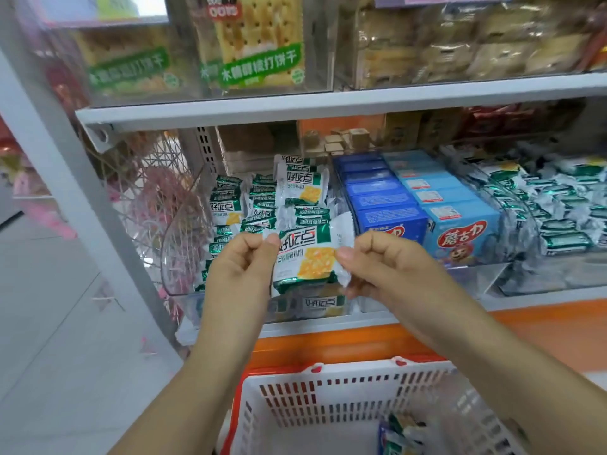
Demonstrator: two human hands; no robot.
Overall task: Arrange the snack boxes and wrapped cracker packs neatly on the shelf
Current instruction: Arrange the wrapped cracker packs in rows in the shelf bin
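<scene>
Right at the front of the shelf (538,300), both hands are up on one item. The left hand (243,267) has thumb and curled fingers pinching the left edge of a green-and-white cracker pack (308,257). The right hand (384,267) pinches the crimped right edge the same way. The pack hangs upright between them, printed face towards the camera, clear of the shelf.

Just under the hands, another pack (322,303) lies flat behind the clear front lip. Behind the hands, and a little to the left, there's a loose heap of matching packs (259,205), some standing, some tipped. Beyond the right hand, dark blue boxes (377,198) run back in a row. Just past them, further from the right hand, is a row of light blue boxes (460,218). Further out on that side, a clear bin (512,195) holds more jumbled green-and-white packs.

Above the hands, on the upper shelf board (328,108), big cracker bags (259,44) stand behind clear panels.

Below the forearms sits a white basket with an orange rim (328,399), with a few wrapped packs (400,435) in its corner under the right forearm.
</scene>
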